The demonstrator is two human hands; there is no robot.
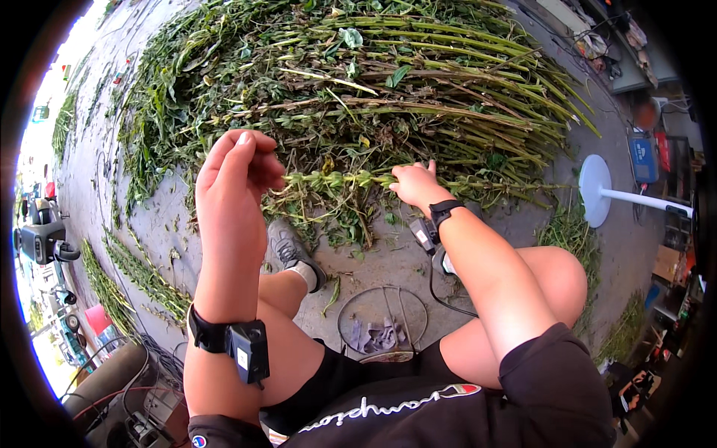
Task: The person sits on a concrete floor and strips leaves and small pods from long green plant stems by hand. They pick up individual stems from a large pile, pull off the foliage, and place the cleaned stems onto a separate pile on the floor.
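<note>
Clearly, in the head view, the podded stalk (340,179) lay crosswise in front of the person, along the near edge of a big heap of cut plants (358,82). The right hand (418,184) had its thumb and nearest finger closed on this stalk, while other fingers were spread away. The left hand (243,166) was curled beside its left end; whether it gripped anything I could not tell, because the fingers hid the inside.

By my judgement, the stalk was light and rather stiff, but its pods and leaves could be torn off easily. The firmest hold seemed to be on the barer stem, toward the right.

Loose leafy stems (351,213) hung just below and could tangle with it. The heap pressed close behind. Nearer the person, a grey shoe (287,243) and a wire ring frame (340,317) with greyish cloth (373,336) occupied the floor (89,179). A black cable (448,305) near the right knee might catch. Farther right stood a white round base with a pole (595,190).
</note>
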